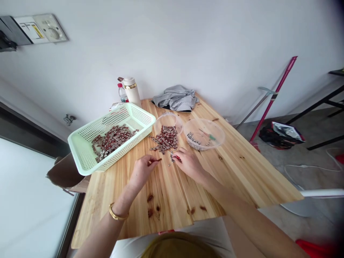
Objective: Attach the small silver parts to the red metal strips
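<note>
Left hand (143, 170): fingers pinching brown piece (159, 159)
Right hand (188, 163): fingers gripping red tool (176, 157)
Beads (172, 160): picking-up seems in hand; next calls for steady aim

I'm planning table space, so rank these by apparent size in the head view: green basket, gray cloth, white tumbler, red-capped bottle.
Largest to smallest:
1. Green basket
2. Gray cloth
3. White tumbler
4. Red-capped bottle, partly hidden

White flask (132, 94) beside red-capped bottle (122, 92); grey cloth (177, 97).
</note>
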Available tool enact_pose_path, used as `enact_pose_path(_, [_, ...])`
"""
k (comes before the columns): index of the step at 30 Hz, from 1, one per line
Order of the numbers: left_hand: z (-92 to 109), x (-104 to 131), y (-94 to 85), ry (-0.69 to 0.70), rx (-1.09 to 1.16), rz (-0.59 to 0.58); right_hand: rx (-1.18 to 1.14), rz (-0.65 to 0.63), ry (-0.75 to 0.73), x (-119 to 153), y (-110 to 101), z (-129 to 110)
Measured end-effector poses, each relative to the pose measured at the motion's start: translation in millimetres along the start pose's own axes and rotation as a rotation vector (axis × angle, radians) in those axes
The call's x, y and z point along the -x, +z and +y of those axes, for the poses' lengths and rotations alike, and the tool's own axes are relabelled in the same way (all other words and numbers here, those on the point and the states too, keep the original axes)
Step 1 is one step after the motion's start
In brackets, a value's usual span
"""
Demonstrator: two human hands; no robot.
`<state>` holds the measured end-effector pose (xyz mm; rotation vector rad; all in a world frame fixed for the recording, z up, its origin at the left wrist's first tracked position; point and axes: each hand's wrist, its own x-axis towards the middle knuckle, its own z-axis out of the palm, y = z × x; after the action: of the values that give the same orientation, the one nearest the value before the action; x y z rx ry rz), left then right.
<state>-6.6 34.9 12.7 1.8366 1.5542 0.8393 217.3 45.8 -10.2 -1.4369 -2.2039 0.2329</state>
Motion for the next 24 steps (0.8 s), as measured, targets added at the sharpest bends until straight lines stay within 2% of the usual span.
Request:
enact_pose_path(4, [-1,21,15.7,-0.073,0.045,-0.034,0.156,-0.099,-0.004,-10,-1,-6])
enact_pose_path(10, [0,23,26.2,-0.081,-0.069,-0.001,0.192,-0.200,-0.004,-20,-9,-14])
enact_pose_path(13, [4,22,27.8,-0.084,-0.117,0.003,0.115,-0.169,-0.039,-15,-6,-19])
enact_pose_path(16, [5,22,29.0,-0.089,-0.153,-0.023,0.035,-0.111,-0.102,-3,5,-25])
enact_pose_path(20, [4,21,29.4,-0.102,-0.157,-0.058,0.051,-0.079,-0.117,7,20,-30])
enact_pose_path(24, [3,20,29.2,-0.108,-0.149,-0.066,0.043,-0.090,-0.109,7,21,-30])
